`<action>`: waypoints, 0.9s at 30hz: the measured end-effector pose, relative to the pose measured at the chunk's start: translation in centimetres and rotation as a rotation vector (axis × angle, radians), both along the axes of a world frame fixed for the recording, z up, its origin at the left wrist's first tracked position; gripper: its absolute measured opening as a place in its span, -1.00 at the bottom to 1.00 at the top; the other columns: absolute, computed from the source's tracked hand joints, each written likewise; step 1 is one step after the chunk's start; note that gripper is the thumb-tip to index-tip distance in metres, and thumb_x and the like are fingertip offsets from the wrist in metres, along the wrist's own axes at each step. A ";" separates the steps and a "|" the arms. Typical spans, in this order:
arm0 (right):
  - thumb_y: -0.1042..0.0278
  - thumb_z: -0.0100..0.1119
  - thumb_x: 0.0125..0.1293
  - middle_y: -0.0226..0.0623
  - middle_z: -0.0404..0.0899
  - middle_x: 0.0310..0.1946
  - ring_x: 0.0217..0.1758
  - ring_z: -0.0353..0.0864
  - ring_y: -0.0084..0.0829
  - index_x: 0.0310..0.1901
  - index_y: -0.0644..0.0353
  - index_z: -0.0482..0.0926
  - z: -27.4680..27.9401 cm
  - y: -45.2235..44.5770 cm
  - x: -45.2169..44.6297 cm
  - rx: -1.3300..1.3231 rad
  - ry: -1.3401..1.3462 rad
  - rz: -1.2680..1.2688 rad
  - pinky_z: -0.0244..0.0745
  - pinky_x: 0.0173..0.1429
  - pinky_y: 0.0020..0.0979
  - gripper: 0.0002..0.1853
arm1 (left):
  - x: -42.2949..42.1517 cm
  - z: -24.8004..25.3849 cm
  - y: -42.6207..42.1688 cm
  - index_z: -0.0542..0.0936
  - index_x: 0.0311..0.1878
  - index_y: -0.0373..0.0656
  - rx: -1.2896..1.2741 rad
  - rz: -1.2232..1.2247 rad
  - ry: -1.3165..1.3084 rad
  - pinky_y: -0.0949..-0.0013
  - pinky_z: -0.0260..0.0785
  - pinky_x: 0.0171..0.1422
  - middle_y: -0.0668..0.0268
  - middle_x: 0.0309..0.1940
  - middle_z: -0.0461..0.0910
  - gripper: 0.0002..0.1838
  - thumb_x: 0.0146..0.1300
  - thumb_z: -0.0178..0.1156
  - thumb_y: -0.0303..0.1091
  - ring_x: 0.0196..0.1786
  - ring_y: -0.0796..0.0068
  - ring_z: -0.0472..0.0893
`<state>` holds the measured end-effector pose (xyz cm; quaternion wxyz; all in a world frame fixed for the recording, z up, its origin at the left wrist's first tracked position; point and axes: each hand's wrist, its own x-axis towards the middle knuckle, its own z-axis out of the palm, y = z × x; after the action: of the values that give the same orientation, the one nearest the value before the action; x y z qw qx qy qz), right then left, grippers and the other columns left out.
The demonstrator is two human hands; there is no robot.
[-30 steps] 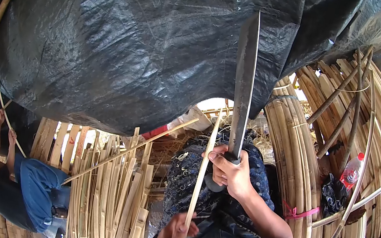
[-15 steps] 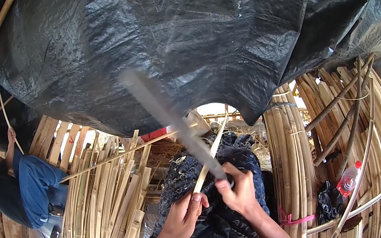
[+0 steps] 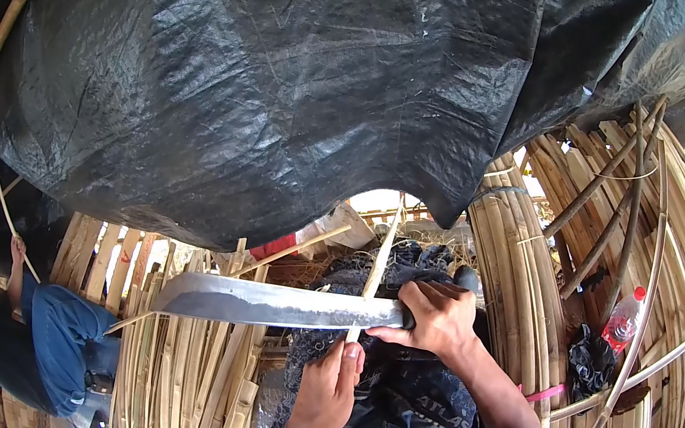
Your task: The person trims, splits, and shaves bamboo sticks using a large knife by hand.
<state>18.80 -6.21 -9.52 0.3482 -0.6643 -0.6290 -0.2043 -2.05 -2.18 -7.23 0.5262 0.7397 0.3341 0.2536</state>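
My right hand [image 3: 438, 319] grips the dark handle of a machete [image 3: 283, 307]. Its long, broad blade points left and lies across a thin bamboo strip [image 3: 382, 261], close to the handle end. Below the blade, my left hand [image 3: 328, 382] is closed around the strip, thumb on top. The strip runs upward away from me, over a dark patterned cloth [image 3: 323, 278] on my lap that has pale shavings on it. Part of the strip is hidden behind the blade.
A black tarp [image 3: 289, 98] hangs ahead. Split bamboo slats [image 3: 187, 378] stand at left, and bundled bamboo [image 3: 520, 278] and a bottle [image 3: 623, 319] are at right. At far left, another person [image 3: 28, 334] holds a long thin strip [image 3: 12, 206].
The machete has swung from a slant pointing up-left to nearly level, its blade coming down nearer my left hand. My left hand stays around the bamboo strip.
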 end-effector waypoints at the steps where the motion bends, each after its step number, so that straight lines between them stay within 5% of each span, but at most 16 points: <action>1: -0.54 0.40 0.06 -0.48 0.46 -0.72 -0.70 0.54 -0.45 -0.52 0.04 0.48 -0.2 0.2 0.0 -0.003 0.015 0.012 0.42 -0.55 -0.38 -0.31 | -0.2 0.2 0.1 0.53 -0.16 -0.31 -0.042 -0.008 0.051 0.35 0.29 -0.43 0.31 -0.54 0.45 -0.58 0.70 -0.11 -0.14 -0.54 0.54 0.44; 3: -0.56 0.38 0.07 -0.47 0.46 -0.72 -0.72 0.52 -0.41 -0.52 0.03 0.49 -0.1 0.8 1.4 0.028 -0.088 0.039 0.42 -0.53 -0.33 -0.30 | -0.8 0.6 0.2 0.52 -0.18 -0.29 -0.080 -0.026 0.098 0.38 0.27 -0.44 0.32 -0.55 0.45 -0.57 0.70 -0.12 -0.13 -0.54 0.56 0.44; 5: -0.56 0.27 0.19 -0.47 0.43 -0.74 -0.76 0.46 -0.37 -0.53 0.01 0.55 -0.5 1.1 4.1 -0.022 -0.172 -0.198 0.39 -0.55 -0.29 -0.32 | -2.2 0.6 -0.2 0.49 -0.17 -0.32 0.108 -0.003 0.153 0.20 0.41 -0.39 0.09 -0.52 0.55 -0.66 0.68 -0.10 -0.25 -0.51 0.14 0.63; 7: -0.48 0.17 0.35 -0.26 0.49 -0.78 -0.70 0.58 -0.24 -0.59 0.11 0.60 -4.0 2.5 10.7 -0.171 0.182 -0.695 0.41 -0.60 -0.22 -0.28 | -4.5 0.7 -1.5 0.49 -0.20 -0.29 -0.080 0.064 0.195 0.27 0.31 -0.44 0.23 -0.59 0.43 -0.65 0.69 -0.10 -0.25 -0.59 0.33 0.51; 9: -0.20 0.16 0.49 -0.17 0.46 -0.79 -0.73 0.50 -0.30 -0.52 0.31 0.62 -1.5 1.2 11.3 0.077 0.471 -0.531 0.43 -0.54 -0.26 -0.35 | -5.7 1.1 -2.0 0.46 -0.29 -0.18 -0.224 0.112 0.115 0.49 0.08 -0.56 0.53 -0.63 0.28 -0.55 0.71 -0.13 -0.09 -0.65 0.72 0.26; 11: -0.07 0.12 0.53 -0.22 0.43 -0.76 -0.69 0.49 -0.37 -0.47 0.34 0.62 -3.1 -0.2 9.5 0.047 0.737 -0.314 0.44 -0.48 -0.31 -0.42 | -5.1 0.9 -1.3 0.44 -0.28 -0.18 -0.342 0.149 0.082 0.52 0.02 -0.57 0.57 -0.63 0.22 -0.57 0.71 -0.12 -0.08 -0.65 0.76 0.20; 13: -0.05 0.15 0.49 -0.25 0.46 -0.71 -0.65 0.52 -0.41 -0.40 0.32 0.64 -4.7 -0.9 5.1 0.130 0.968 -0.041 0.45 -0.44 -0.34 -0.48 | -4.3 -0.5 0.0 0.51 -0.18 -0.26 -0.476 0.047 0.060 0.36 0.20 -0.46 0.38 -0.61 0.30 -0.65 0.70 -0.12 -0.24 -0.60 0.58 0.32; 14: -0.05 0.19 0.45 -0.23 0.50 -0.68 -0.64 0.56 -0.35 -0.39 0.29 0.65 -4.1 -1.3 3.0 0.066 0.903 -0.005 0.47 -0.44 -0.32 -0.51 | -3.8 -1.2 0.2 0.56 -0.09 -0.25 -0.470 -0.007 0.025 0.45 0.12 -0.45 0.47 -0.58 0.27 -0.66 0.71 -0.13 -0.23 -0.55 0.72 0.22; 19: -0.23 0.41 0.25 -0.21 0.62 -0.62 -0.56 0.68 -0.09 -0.32 0.17 0.66 -1.3 -2.0 -2.8 -0.181 0.589 0.163 0.55 -0.42 -0.20 -0.48 | -2.6 0.5 -0.4 0.52 0.14 -0.28 -0.404 -0.148 0.000 0.51 0.13 -0.44 0.47 -0.57 0.33 -0.68 0.71 -0.13 -0.24 -0.56 0.75 0.25; 21: -0.33 0.43 0.19 -0.28 0.58 -0.66 -0.58 0.67 -0.18 -0.34 0.14 0.63 -1.7 -1.5 -3.6 -0.157 0.513 0.215 0.52 -0.44 -0.23 -0.43 | -3.0 0.3 -0.8 0.45 0.24 -0.28 -0.473 -0.114 -0.145 0.53 0.19 -0.45 0.43 -0.56 0.39 -0.68 0.71 -0.12 -0.24 -0.57 0.75 0.28; 27: -0.33 0.43 0.19 -0.34 0.56 -0.64 -0.58 0.66 -0.27 -0.41 0.11 0.58 -0.6 -0.8 -4.4 -0.147 0.383 0.232 0.49 -0.45 -0.31 -0.43 | -3.8 0.9 0.7 0.43 -0.02 -0.23 -0.600 -0.137 -0.177 0.55 0.33 -0.43 0.32 -0.34 0.49 -0.70 0.72 -0.15 -0.19 -0.45 0.73 0.39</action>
<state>14.42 -6.97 -10.14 0.4333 -0.6379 -0.6366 0.0132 -5.81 -1.49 -6.37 0.7638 0.5473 0.2964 0.1712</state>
